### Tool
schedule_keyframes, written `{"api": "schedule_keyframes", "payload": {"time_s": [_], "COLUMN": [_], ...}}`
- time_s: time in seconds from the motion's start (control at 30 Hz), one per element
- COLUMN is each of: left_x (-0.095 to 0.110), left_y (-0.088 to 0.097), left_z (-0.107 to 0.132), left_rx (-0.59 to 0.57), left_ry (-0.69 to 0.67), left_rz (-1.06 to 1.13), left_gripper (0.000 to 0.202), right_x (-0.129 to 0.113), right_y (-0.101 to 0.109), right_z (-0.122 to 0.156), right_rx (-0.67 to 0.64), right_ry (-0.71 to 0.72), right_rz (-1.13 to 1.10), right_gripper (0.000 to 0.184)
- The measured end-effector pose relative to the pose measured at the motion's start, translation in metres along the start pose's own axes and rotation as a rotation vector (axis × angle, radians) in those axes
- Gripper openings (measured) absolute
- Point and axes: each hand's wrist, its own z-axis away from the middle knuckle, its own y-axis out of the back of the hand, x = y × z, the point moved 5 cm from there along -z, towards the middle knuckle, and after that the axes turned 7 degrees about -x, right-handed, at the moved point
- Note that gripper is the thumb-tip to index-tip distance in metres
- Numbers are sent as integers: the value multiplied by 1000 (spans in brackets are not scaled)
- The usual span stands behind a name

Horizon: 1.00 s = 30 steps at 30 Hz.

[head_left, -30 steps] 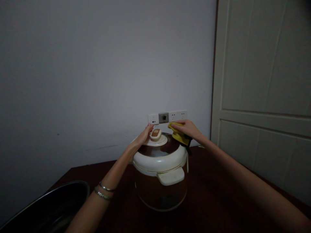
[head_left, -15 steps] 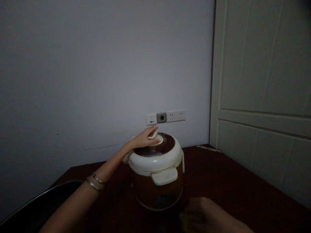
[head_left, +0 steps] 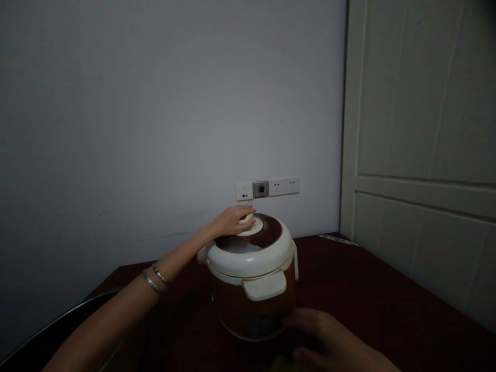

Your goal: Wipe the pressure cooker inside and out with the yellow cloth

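Note:
A brown and cream rice cooker stands on a dark red-brown table. My left hand lies on top of its lid, fingers curled over the cream knob. Two thin bracelets circle that wrist. My right hand is low at the cooker's front base, in deep shadow, its fingers bent. A faint yellowish patch shows under it, too dark to name.
A dark round pan rim sits at the table's left front. A white socket strip is on the grey wall behind the cooker. A cream panelled door closes the right side. A thin strip lies near the door.
My right hand, which held a yellow cloth at the back of the lid, has dropped to the cooker's front base. My left hand slid from beside the knob onto it.

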Motion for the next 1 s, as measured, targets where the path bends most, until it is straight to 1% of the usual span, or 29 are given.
{"api": "schedule_keyframes", "payload": {"time_s": [0.13,0.3,0.47,0.6,0.73,0.8,0.9,1.0], "left_x": [0,-4,-7,-8,-8,-10,-15,-23], "left_y": [0,1,7,13,20,24,32,41], "left_z": [-1,-4,-7,-11,-16,-18,-21,-26], "left_rx": [0,-3,10,-20,-30,-43,-41,-37], "left_ry": [20,38,66,112,133,146,178,186], "left_rz": [30,54,141,155,111,66,59,113], "left_gripper": [38,38,38,39,40,41,42,38], "right_x": [-6,-1,-3,-12,-17,-18,-18,-19], "right_y": [18,39,55,79,110,124,141,156], "right_z": [9,18,22,21,16,11,-1,-18], "right_rx": [86,262,393,535,712,775,808,795], "right_ry": [81,131,178,222,264,270,289,338], "right_rz": [27,119,168,186,171,162,155,152], "right_gripper": [41,33,31,32,31,31,31,31]}}
